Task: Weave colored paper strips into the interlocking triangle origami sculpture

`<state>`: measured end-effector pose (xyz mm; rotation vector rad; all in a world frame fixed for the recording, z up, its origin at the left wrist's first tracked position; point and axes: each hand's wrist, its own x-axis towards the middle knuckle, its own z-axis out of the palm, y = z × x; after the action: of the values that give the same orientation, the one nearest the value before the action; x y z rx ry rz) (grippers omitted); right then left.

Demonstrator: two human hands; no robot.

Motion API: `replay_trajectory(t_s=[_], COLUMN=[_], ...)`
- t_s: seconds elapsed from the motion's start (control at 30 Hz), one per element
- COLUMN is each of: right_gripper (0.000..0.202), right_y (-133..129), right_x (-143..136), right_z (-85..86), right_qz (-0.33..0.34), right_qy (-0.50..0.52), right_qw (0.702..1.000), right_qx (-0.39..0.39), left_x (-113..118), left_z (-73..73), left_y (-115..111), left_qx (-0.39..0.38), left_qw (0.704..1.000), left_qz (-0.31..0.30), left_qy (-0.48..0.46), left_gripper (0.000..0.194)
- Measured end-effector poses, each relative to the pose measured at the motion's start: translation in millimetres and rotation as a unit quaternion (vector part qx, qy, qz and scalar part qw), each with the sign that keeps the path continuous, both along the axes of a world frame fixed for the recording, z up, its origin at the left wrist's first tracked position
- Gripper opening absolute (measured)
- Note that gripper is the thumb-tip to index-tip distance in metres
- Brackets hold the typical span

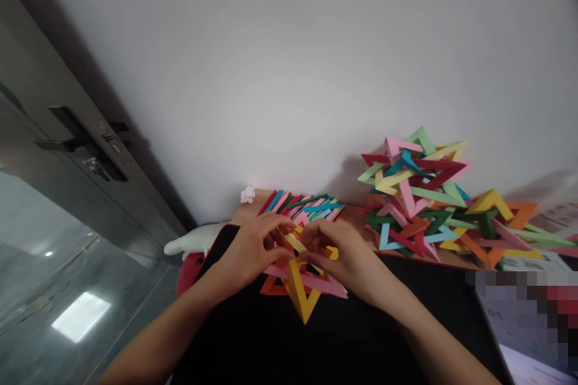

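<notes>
Printed matter at the worktop's right side: reddish marks are borne by a pale surface [560,216], and small print by a white sheet [526,263] partly covered by paper stars; both too blurred to be read.

A yellow, orange and pink paper star [295,283] is held in both hands over the black mat [343,337], near the mat's far edge; whether the mat is touched cannot be told. By the left hand [253,246] the star is gripped from its left side, thumb and forefinger curled narrow. By the right hand [347,252] it is gripped from the right, fingers likewise narrow, next to a pale yellow strip [295,243]. Exact fingertip contacts partly hidden.

Folded paper strips [311,207], many colours, are heaped along the far edge of the worktop [244,210], behind the hands. Crumpled white paper [247,195] is noted at the far left corner. Finished-looking multicoloured stars [413,174] are stacked toward the far right, against the wall [289,72].
</notes>
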<state>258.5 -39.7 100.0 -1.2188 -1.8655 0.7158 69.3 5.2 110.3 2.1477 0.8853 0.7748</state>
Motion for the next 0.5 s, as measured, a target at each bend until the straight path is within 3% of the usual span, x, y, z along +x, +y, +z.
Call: replay_trajectory(t_s=[0.23,0.5], right_gripper=[0.009,0.006], right_y=[14,22], right_x=[6,12], right_z=[-1.5,-0.1], right_qz=[0.055,0.063], right_qy=[0.114,0.081], right_qw=[0.987,0.991], right_qx=[-0.094,-0.089], left_x=[2,5], left_z=[12.8,14.5], left_y=[16,29], left_qx=[0.025,-0.041], left_qw=[0.999,0.996], left_qz=[-0.020,-0.056], left_qy=[0.041,0.056], left_gripper=[0.024,0.027])
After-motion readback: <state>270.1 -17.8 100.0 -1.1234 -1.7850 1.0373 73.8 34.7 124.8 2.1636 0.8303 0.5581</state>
